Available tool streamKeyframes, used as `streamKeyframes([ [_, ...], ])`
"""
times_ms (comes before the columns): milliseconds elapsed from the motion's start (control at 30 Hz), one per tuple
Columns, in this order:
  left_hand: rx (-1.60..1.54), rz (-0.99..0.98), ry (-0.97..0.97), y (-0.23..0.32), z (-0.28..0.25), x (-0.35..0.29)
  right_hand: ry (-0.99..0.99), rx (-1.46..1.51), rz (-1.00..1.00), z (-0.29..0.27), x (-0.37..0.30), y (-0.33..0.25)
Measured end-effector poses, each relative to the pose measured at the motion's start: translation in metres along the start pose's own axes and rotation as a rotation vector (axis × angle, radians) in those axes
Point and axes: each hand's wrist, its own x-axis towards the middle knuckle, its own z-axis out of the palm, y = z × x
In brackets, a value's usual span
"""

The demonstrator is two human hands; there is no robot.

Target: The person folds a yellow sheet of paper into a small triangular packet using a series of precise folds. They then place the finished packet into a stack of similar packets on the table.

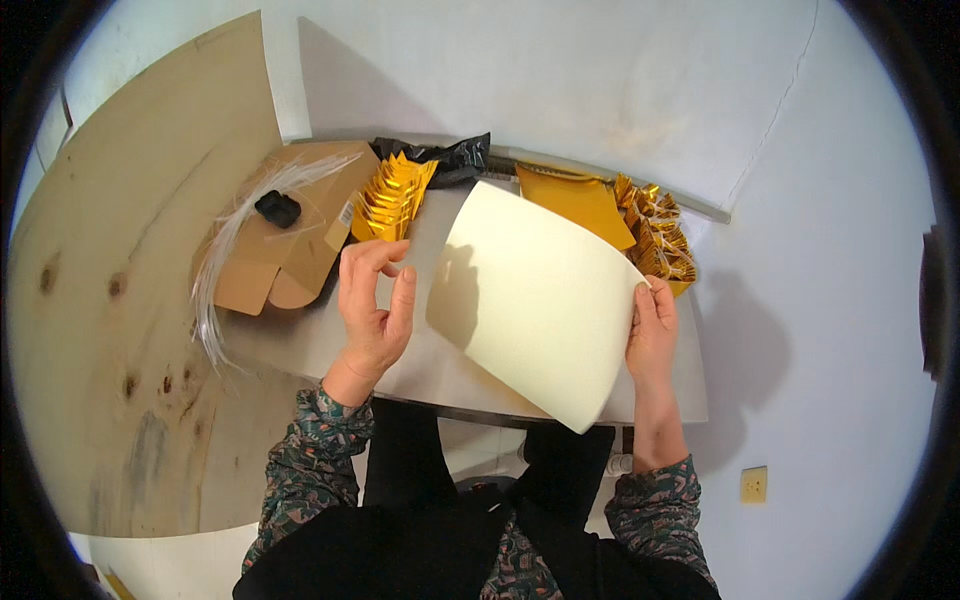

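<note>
- A person in patterned sleeves and a black garment works at a grey table [410, 375], lifting a large cream sheet [540, 300] in one hand.
- The right hand [653, 330] pinches the sheet near its upper right corner, thumb on the near face.
- The left hand [375, 315] is raised beside the sheet's left edge, apart from it, its fingers bent and a wide gap between them and the thumb; a shadow falls across the sheet.
- The sheet is tilted above the middle of the table, its lowest corner reaching past the near edge.
- Behind it, toward the wall, lies a flat gold sheet [580, 205], with bunched, pleated gold foil [665, 245] just to the right.
- Beyond the left hand are folded gold foil pieces [392, 200], near crumpled black plastic [455, 160].
- At left, a brown cardboard box [335, 180] bears a bundle of clear strips [225, 240] and a small black object [278, 209]; a large wooden board [90, 340] fills that side.
</note>
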Motion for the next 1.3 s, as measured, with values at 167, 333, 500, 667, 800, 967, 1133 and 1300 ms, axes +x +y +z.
streamKeyframes([
  [167,-0.016,-0.014,-0.400,0.033,-0.003,-0.009,0.026,-0.345,0.038,-0.030,-0.001,0.024],
  [333,0.035,0.140,-0.862,0.052,0.013,-0.051,0.027,-0.496,0.004,-0.061,0.003,0.063],
  [500,0.207,0.121,-1.150,0.057,0.016,-0.075,0.023,-0.703,-0.035,-0.068,0.005,0.075],
  [667,0.242,0.182,-1.222,0.054,0.024,-0.088,-0.021,-1.043,-0.232,-0.057,-0.006,0.056],
  [800,0.195,0.163,-1.204,0.048,0.025,-0.087,-0.052,-1.183,-0.626,-0.057,-0.018,0.036],
  [967,0.117,0.113,-1.155,0.047,0.030,-0.068,-0.345,-0.724,-0.106,-0.080,-0.050,0.012],
  [1133,0.028,-0.182,-1.203,0.043,0.037,-0.033,-0.559,-0.341,-0.040,-0.088,-0.065,-0.002],
  [1300,0.018,-0.260,-1.321,0.038,0.053,-0.010,-0.489,-0.614,0.083,-0.084,-0.073,-0.005],
])
